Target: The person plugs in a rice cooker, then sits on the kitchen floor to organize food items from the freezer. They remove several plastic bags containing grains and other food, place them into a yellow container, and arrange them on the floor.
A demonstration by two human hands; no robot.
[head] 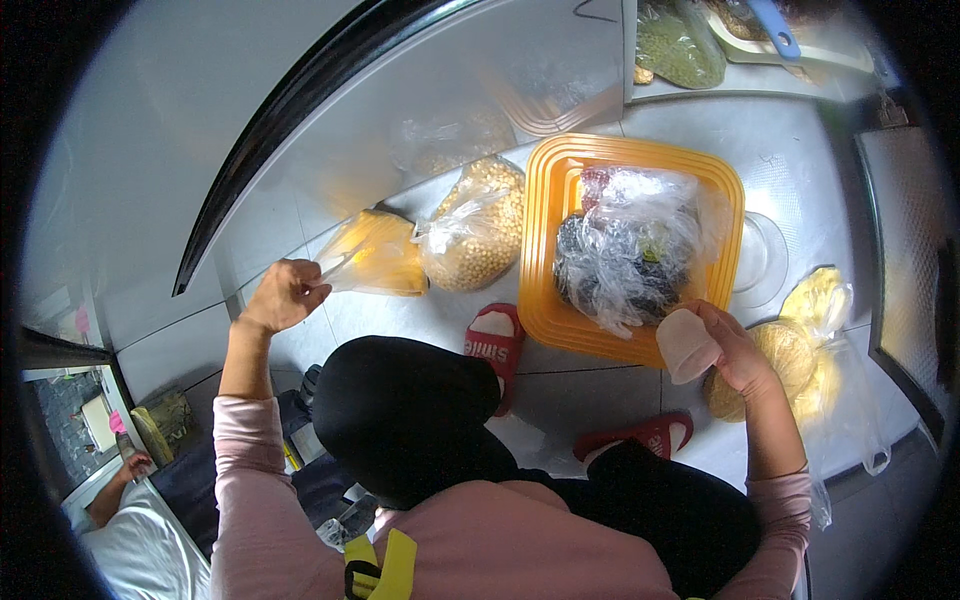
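My left hand (289,295) pinches the gathered top of a clear plastic bag with yellow contents (382,255) on the tiled floor. Beside that bag lies a knotted plastic bag of pale round beans or grains (480,232). My right hand (735,345) holds a small translucent white plastic cup (685,347), tilted, over the near right corner of an orange plastic basin (630,352). Inside the basin are clear plastic bags of dark grains or beans (626,262), with a dark red bag (596,186) at the far side.
Right of the basin, a clear round lid or dish (761,259) and bags with yellowish contents (787,360) lie on the floor. A white shelf (735,91) with bagged green goods (679,52) stands beyond. A large glossy panel (420,97) rises at left. Another person's arm (112,487) shows lower left.
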